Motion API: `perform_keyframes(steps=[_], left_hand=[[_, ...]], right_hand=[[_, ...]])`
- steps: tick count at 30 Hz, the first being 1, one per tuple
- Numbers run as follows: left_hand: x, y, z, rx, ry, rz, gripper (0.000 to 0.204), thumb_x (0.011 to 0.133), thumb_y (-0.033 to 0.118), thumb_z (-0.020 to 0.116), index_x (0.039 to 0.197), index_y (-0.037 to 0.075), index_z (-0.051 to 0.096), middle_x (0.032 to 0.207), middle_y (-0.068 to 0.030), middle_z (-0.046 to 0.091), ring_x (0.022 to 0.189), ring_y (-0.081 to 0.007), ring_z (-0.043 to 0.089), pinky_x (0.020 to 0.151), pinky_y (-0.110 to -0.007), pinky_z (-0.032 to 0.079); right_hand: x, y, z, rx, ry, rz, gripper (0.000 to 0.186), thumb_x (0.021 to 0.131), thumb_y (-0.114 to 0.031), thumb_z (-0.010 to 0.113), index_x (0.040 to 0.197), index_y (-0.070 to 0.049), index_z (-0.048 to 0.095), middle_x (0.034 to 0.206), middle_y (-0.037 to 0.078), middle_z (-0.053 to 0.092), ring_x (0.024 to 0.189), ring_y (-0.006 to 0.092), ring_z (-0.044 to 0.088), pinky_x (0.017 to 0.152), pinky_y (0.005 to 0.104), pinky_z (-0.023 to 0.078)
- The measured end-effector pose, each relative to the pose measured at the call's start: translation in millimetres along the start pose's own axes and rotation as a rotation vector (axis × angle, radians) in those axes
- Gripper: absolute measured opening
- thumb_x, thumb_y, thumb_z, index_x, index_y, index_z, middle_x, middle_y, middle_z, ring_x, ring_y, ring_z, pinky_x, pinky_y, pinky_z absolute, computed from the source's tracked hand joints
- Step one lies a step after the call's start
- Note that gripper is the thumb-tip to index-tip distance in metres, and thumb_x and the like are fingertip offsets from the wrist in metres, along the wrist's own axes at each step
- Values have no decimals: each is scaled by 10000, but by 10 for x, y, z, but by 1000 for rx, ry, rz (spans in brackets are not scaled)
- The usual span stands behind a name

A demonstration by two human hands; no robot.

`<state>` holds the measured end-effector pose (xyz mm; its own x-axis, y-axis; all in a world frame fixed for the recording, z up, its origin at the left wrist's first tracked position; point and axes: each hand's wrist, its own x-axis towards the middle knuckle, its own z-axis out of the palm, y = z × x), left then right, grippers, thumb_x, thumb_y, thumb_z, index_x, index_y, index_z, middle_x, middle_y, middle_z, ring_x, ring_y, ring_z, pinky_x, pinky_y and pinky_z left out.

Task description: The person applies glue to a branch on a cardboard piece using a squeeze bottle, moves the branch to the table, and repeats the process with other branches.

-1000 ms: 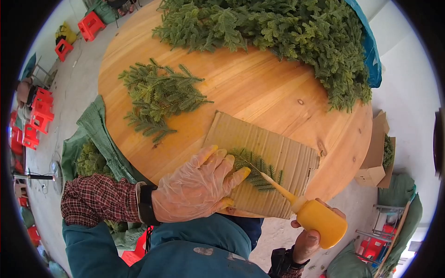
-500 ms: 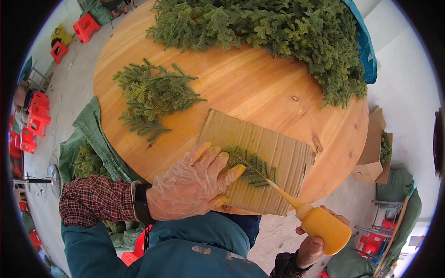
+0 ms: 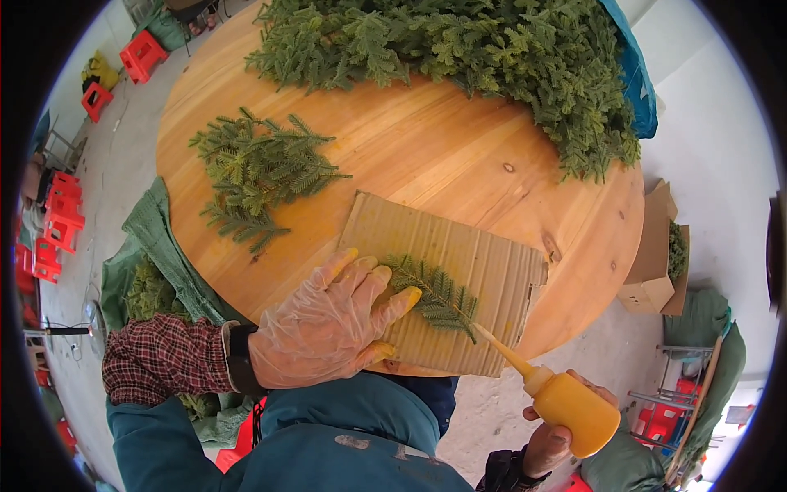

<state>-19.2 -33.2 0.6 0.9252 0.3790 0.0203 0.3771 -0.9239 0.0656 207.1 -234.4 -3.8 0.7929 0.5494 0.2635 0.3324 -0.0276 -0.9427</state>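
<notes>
My left hand (image 3: 316,328), in a clear glove with yellow-stained fingertips, lies spread on a corrugated cardboard piece (image 3: 500,271). Its index finger presses on the left end of a green fir sprig (image 3: 434,295) lying on that cardboard. A yellow squeeze bottle (image 3: 578,414) with a long tapered nozzle is gripped in my right hand (image 3: 548,447), which wears no glove. The bottle tilts toward the sprig, its nozzle tip at the sprig's right end; whether they touch I cannot tell.
A small pile of fir sprigs (image 3: 262,180) lies left on the round wooden table (image 3: 410,131). A big fir heap (image 3: 459,49) covers its far side on blue sheeting (image 3: 635,66). Beside the table stand a green sack (image 3: 152,230), a cardboard box (image 3: 652,246) and red stools (image 3: 143,56).
The nozzle tip has shifted slightly right and nearer me relative to the sprig, toward its end. My left hand stays on the sprig. The whole view has shifted a little.
</notes>
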Motion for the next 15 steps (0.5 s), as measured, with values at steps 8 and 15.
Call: perform_keyframes(steps=[8, 15], left_hand=[[44, 18, -90, 30, -41, 6, 649, 824, 478, 615, 1358, 131, 489, 1164, -169, 540, 1171, -326, 483, 1044, -482, 290], [62, -6, -59, 64, -31, 30, 690, 792, 492, 633, 1352, 114, 494, 1157, -159, 527, 1159, -330, 487, 1040, -478, 311]], right_hand=[[19, 88, -74, 72, -9, -20, 1029, 622, -731, 722, 1215, 28, 358, 1080, 187, 568, 671, 259, 667, 427, 260, 545], [54, -100, 133, 125, -109, 48, 882, 701, -593, 770, 1154, 40, 357, 1025, 199, 561, 671, 299, 688, 540, 328, 572]])
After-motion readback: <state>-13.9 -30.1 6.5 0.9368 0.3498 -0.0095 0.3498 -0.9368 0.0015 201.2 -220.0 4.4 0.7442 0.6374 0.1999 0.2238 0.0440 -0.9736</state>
